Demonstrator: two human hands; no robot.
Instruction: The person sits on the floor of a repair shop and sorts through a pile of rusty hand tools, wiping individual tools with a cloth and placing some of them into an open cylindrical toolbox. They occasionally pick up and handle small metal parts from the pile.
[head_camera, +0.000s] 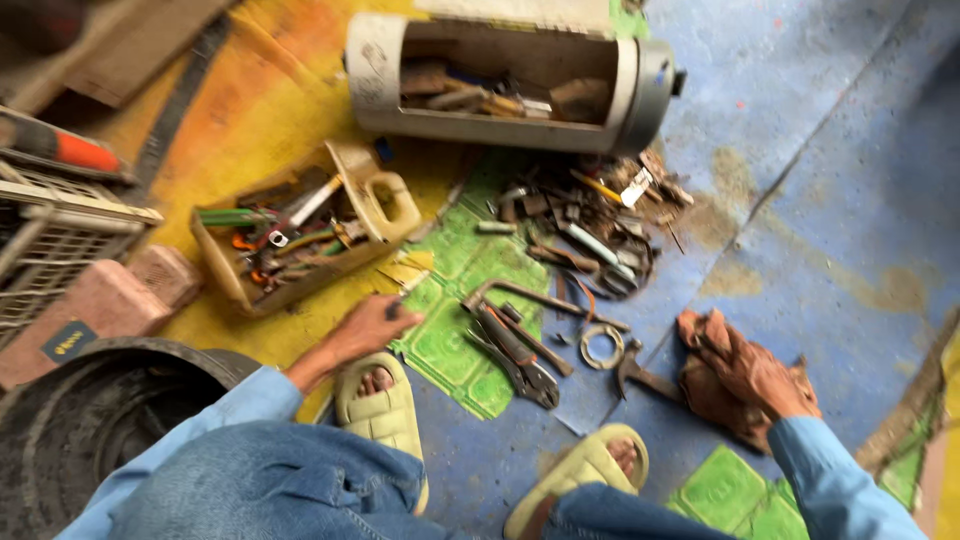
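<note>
1. The person crouched on the floor (830, 200), feet in pale open sandals (385, 415). The left hand (372, 325) reached down beside the left foot, its grip pinched together on a small dark item too small to identify, just next to the green mat (450, 345).

2. The right hand (755, 372) rested on a brown crumpled rag (705, 395), fingers curled loosely over it; whether the grip was truly closed on the cloth could not be told.

3. Pliers (515, 358) and a metal ring (600, 345) lay between the two hands, close to the sandals. Bare toes so near loose steel looked at risk if a foot shifted or a tool slid.

4. A scattered heap of small parts (590, 225) lay further off, below a cut-open cylinder (510, 85) holding tools. The tiny pinched item could easily have dropped and been lost among such clutter.

5. An open plastic tool tray (300, 235) stood just beyond the left hand; a careless sweep of the sleeve might have tipped it.
</note>
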